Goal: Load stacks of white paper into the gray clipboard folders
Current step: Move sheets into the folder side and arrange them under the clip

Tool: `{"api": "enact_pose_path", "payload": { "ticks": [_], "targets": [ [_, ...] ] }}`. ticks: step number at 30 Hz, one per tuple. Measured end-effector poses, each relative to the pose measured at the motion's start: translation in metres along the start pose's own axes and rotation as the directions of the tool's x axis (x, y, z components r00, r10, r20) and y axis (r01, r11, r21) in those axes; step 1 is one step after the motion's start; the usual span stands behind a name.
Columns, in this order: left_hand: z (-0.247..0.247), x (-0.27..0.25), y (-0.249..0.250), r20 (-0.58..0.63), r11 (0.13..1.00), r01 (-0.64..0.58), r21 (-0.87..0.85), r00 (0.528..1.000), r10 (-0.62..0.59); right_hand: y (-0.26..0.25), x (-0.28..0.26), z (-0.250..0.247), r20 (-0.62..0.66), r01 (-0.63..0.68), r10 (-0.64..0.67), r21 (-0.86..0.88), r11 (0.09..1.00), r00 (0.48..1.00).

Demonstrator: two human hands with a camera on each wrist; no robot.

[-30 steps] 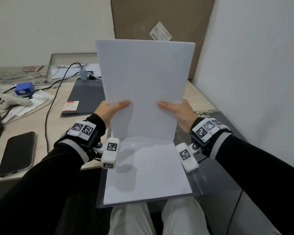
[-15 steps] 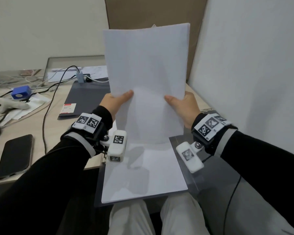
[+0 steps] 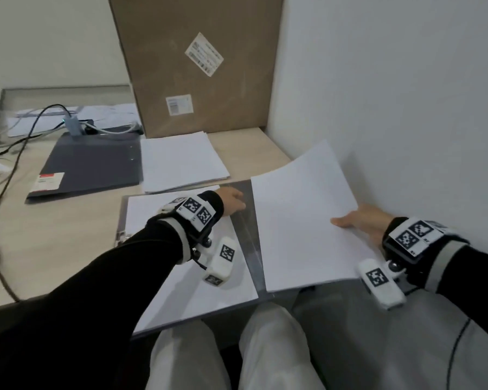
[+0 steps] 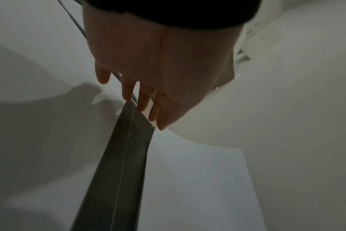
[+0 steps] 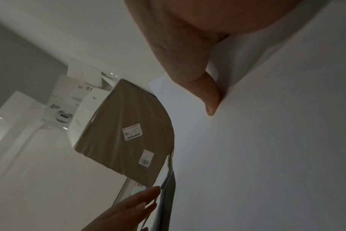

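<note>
An open gray clipboard folder (image 3: 250, 249) lies across the desk edge and my lap, with white sheets (image 3: 158, 220) on its left half. A stack of white paper (image 3: 302, 220) lies slanted over the right half, its far corner lifted toward the wall. My right hand (image 3: 358, 223) pinches the stack's right edge, and the thumb (image 5: 209, 100) presses on top. My left hand (image 3: 233, 204) lies with straight fingers (image 4: 142, 101) on the folder's spine (image 4: 120, 164), beside the stack's left edge. The folder's right half is hidden under the paper.
Another white paper stack (image 3: 181, 161) lies on the desk behind the folder. A closed dark gray folder (image 3: 90, 164) sits to its left, with cables (image 3: 12, 170) beyond. A tall cardboard box (image 3: 197, 66) stands at the back. A white wall (image 3: 392, 94) runs close along the right.
The stack, held upright by both hands, has come down over the folder's right half. My left hand let go of it and now rests on the spine.
</note>
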State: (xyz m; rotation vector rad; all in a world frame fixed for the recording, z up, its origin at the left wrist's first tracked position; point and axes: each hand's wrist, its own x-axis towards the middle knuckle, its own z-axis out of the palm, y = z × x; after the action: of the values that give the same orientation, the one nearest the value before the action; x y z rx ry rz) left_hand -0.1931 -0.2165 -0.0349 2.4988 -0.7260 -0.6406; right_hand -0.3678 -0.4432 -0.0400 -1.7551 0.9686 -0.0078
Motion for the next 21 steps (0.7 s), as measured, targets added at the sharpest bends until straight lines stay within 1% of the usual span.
{"api": "enact_pose_path", "payload": {
  "ticks": [3, 5, 6, 8, 9, 11, 13, 15, 17, 18, 19, 20, 21],
  "targets": [
    [0.018, 0.007, 0.012, 0.078, 0.976, 0.017, 0.218, 0.996, -0.035, 0.011, 0.001, -0.009, 0.004, -0.077, 0.077, -0.034, 0.996, 0.997],
    [0.027, 0.009, 0.013, 0.121, 0.93, 0.023, 0.366, 0.99, -0.072, 0.016, 0.005, -0.012, 0.02, -0.102, 0.103, -0.056, 0.993, 0.994],
    [0.03, 0.009, 0.012, 0.137, 0.909, 0.025, 0.416, 0.986, -0.09, 0.019, 0.01, -0.014, 0.031, -0.116, 0.118, -0.068, 0.991, 0.993],
    [0.032, 0.008, 0.008, 0.156, 0.894, 0.019, 0.448, 0.983, -0.099, 0.021, 0.011, -0.015, 0.066, -0.129, 0.133, -0.059, 0.99, 0.989],
    [0.032, 0.007, 0.006, 0.162, 0.9, 0.012, 0.436, 0.983, -0.092, 0.022, 0.011, -0.016, 0.088, -0.148, 0.152, -0.048, 0.988, 0.985],
    [0.031, 0.002, 0.002, 0.162, 0.911, -0.007, 0.413, 0.985, -0.066, 0.015, -0.006, -0.012, 0.142, -0.187, 0.193, -0.055, 0.981, 0.971],
    [0.028, 0.0, -0.004, 0.164, 0.915, -0.022, 0.403, 0.985, -0.049, 0.014, -0.012, -0.012, 0.212, -0.196, 0.198, -0.031, 0.98, 0.957],
    [0.023, -0.002, -0.012, 0.179, 0.922, -0.019, 0.386, 0.982, -0.055, 0.008, -0.029, -0.01, 0.222, -0.206, 0.209, -0.038, 0.978, 0.952],
    [0.021, -0.007, -0.015, 0.159, 0.946, -0.002, 0.325, 0.986, -0.052, 0.005, -0.039, -0.005, 0.23, -0.21, 0.212, -0.034, 0.977, 0.95],
    [0.02, -0.01, -0.015, 0.12, 0.966, -0.001, 0.26, 0.992, -0.031, 0.006, -0.039, -0.002, 0.238, -0.218, 0.22, -0.034, 0.975, 0.946],
    [0.02, -0.011, -0.013, 0.052, 0.986, 0.018, 0.165, 0.998, -0.027, 0.008, -0.038, 0.002, 0.254, -0.23, 0.226, -0.017, 0.973, 0.94],
    [0.02, -0.013, -0.011, -0.044, 0.999, 0.039, 0.037, 0.998, -0.038, 0.008, -0.039, 0.006, 0.264, -0.249, 0.244, -0.015, 0.968, 0.933],
    [0.02, -0.014, -0.008, -0.131, 0.995, 0.066, -0.075, 0.989, -0.076, 0.007, -0.039, 0.01, 0.244, -0.269, 0.261, 0.0, 0.963, 0.934]
  ]
}}
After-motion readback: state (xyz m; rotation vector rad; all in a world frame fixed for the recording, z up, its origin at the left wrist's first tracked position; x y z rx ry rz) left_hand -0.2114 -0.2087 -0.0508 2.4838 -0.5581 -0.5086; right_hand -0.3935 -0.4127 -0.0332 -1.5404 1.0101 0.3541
